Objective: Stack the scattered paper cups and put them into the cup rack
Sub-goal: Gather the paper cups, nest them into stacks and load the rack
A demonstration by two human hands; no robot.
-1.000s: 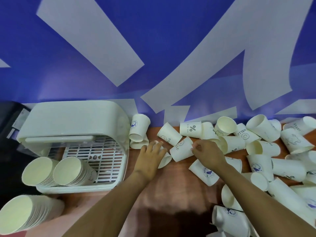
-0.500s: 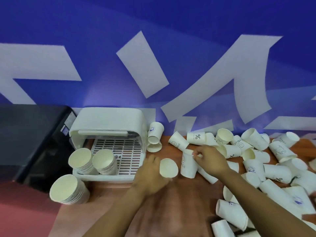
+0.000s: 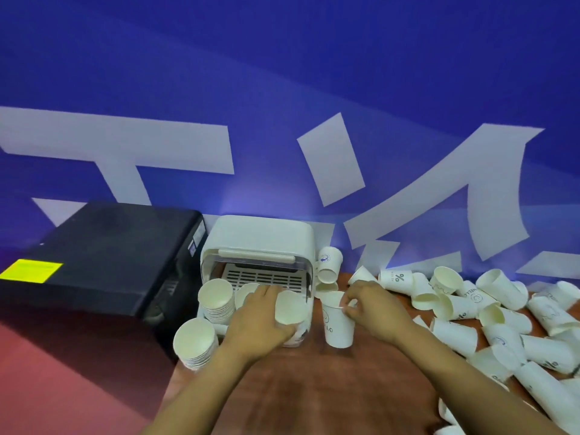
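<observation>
**cupfan:** Two cups in play. Left hand (image 3: 262,312) grips a cup (image 3: 290,309), mouth tilted at the camera, right in front of the cup rack (image 3: 257,243) at frame centre.

**stackr:** Yep, and the right hand (image 3: 372,304) pinches the rim of an upright cup (image 3: 337,321) just right of it. They sit side by side, so nesting probably needs the axes lined up.

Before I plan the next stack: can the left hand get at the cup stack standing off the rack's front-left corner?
Probably yes: the cup stack stands beside the left hand with nothing between them, but that hand already holds a cup.
</observation>
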